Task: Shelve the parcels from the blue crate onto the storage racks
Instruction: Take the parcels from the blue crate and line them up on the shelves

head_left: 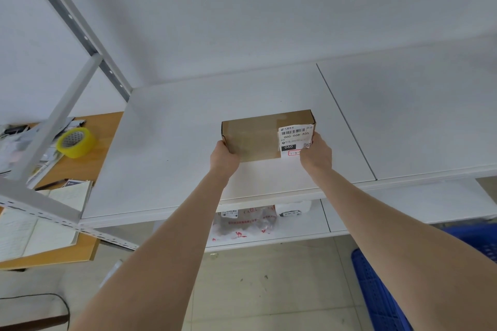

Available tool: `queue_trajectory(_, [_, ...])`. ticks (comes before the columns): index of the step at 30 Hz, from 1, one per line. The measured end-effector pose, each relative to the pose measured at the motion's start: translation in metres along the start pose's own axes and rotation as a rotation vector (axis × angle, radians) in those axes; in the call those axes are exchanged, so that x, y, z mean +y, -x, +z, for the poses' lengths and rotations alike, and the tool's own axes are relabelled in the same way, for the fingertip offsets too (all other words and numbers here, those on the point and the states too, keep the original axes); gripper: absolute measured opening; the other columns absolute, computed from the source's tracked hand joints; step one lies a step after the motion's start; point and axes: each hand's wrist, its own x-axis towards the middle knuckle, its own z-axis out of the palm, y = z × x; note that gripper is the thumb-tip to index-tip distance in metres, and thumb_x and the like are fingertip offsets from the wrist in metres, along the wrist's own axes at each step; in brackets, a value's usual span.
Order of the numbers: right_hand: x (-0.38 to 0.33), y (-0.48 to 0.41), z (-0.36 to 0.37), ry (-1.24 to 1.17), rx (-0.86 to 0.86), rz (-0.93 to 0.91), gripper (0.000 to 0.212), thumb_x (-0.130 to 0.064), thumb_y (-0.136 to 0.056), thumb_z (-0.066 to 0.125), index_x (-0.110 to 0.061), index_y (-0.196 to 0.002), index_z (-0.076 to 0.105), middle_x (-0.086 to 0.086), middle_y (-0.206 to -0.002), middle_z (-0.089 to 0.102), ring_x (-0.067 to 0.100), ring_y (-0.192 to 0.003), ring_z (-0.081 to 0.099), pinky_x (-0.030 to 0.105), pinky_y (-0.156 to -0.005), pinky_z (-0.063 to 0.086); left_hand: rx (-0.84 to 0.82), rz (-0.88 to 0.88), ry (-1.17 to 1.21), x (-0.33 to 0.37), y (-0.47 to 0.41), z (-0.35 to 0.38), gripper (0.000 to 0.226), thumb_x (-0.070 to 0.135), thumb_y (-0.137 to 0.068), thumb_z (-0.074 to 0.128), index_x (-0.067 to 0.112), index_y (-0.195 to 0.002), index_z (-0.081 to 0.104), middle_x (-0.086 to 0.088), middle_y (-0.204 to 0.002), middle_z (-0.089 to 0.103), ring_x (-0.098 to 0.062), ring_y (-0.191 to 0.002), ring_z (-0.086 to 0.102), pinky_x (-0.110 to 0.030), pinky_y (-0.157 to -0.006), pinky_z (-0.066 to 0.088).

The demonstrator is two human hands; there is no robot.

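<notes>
A brown cardboard parcel [255,137] with a white shipping label lies flat on the white top shelf [166,148] of the storage rack. My left hand [224,157] grips its near left corner. My right hand [316,153] grips its near right corner and covers part of the label. Both arms reach forward over the shelf's front edge. The blue crate [382,295] stands on the floor at the lower right, only partly in view.
A lower shelf [304,226] holds a clear plastic bag parcel [247,223] and a white parcel [293,208]. The rack's grey upright [80,32] slants at the left. Beside it a wooden desk [80,169] carries a yellow tape roll [76,142], notebooks and papers.
</notes>
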Motion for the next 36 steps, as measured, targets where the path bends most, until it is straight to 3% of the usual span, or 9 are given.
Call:
queue_trajectory(9, [0.004,0.005,-0.004,-0.010,-0.046,0.018,0.047,0.001,-0.088,0.038,-0.016,-0.131,0.045,0.008,-0.127,0.059,0.030,-0.112,0.056,0.031,-0.077,0.046,-0.025,0.005,0.053,-0.008,0.005,0.002,0.039,0.009,-0.090,0.045,0.010,-0.130,0.044,-0.007,-0.122,0.057,-0.024,-0.099,0.050,-0.030,-0.081,0.041])
queue_trajectory(11, [0.006,0.009,-0.006,0.008,-0.061,0.029,0.049,0.001,-0.089,0.041,-0.016,-0.136,0.040,0.009,-0.133,0.055,0.031,-0.116,0.054,0.030,-0.076,0.043,-0.028,-0.014,0.036,-0.010,0.007,0.001,0.045,0.012,-0.093,0.045,0.012,-0.137,0.039,-0.007,-0.130,0.054,-0.026,-0.111,0.052,-0.031,-0.087,0.043])
queue_trajectory(14, [0.010,0.018,-0.012,0.032,-0.067,0.069,0.059,0.000,-0.092,0.044,-0.013,-0.147,0.026,0.011,-0.142,0.046,0.031,-0.124,0.048,0.033,-0.086,0.044,0.011,-0.080,-0.007,-0.013,0.017,0.001,0.054,0.010,-0.094,0.044,0.009,-0.145,0.027,-0.010,-0.144,0.042,-0.028,-0.128,0.044,-0.034,-0.097,0.041])
queue_trajectory(17, [0.015,0.030,-0.019,0.040,-0.056,0.067,0.064,-0.003,-0.091,0.048,-0.013,-0.149,0.023,0.014,-0.143,0.042,0.031,-0.127,0.045,0.036,-0.096,0.042,0.151,-0.118,0.006,-0.014,0.039,0.003,0.043,0.004,-0.091,0.044,0.005,-0.133,0.038,-0.013,-0.137,0.043,-0.031,-0.116,0.051,-0.037,-0.088,0.044])
queue_trajectory(20, [0.026,0.047,-0.030,0.047,-0.036,0.053,0.065,-0.004,-0.090,0.049,-0.015,-0.149,0.024,0.014,-0.143,0.037,0.030,-0.125,0.046,0.033,-0.093,0.041,0.218,-0.043,-0.069,-0.013,0.064,0.016,0.032,0.006,-0.089,0.043,0.008,-0.121,0.044,-0.010,-0.128,0.045,-0.031,-0.107,0.054,-0.038,-0.082,0.044])
queue_trajectory(26, [0.057,0.074,-0.066,0.059,0.034,0.044,0.064,-0.007,-0.090,0.049,-0.020,-0.148,0.026,0.012,-0.143,0.032,0.030,-0.126,0.042,0.039,-0.101,0.041,0.013,0.221,-0.224,0.011,0.107,0.068,0.033,0.008,-0.088,0.047,0.012,-0.120,0.048,-0.009,-0.126,0.046,-0.028,-0.106,0.055,-0.033,-0.081,0.045])
queue_trajectory(32, [0.115,0.093,-0.121,0.057,0.081,0.081,0.064,-0.012,-0.091,0.052,-0.023,-0.148,0.026,0.009,-0.145,0.030,0.027,-0.127,0.040,0.045,-0.100,0.044,-0.228,0.289,-0.384,0.039,0.156,0.140,0.042,0.018,-0.089,0.054,0.012,-0.129,0.042,-0.010,-0.131,0.041,-0.027,-0.106,0.056,-0.032,-0.083,0.044])
queue_trajectory(36, [0.176,0.103,-0.172,0.052,0.076,0.104,0.066,-0.018,-0.091,0.056,-0.023,-0.148,0.024,0.010,-0.143,0.032,0.027,-0.126,0.040,0.041,-0.098,0.045,-0.321,0.338,-0.439,0.051,0.204,0.211,0.045,0.021,-0.088,0.056,0.013,-0.129,0.041,-0.010,-0.131,0.040,-0.028,-0.106,0.056,-0.031,-0.084,0.046])
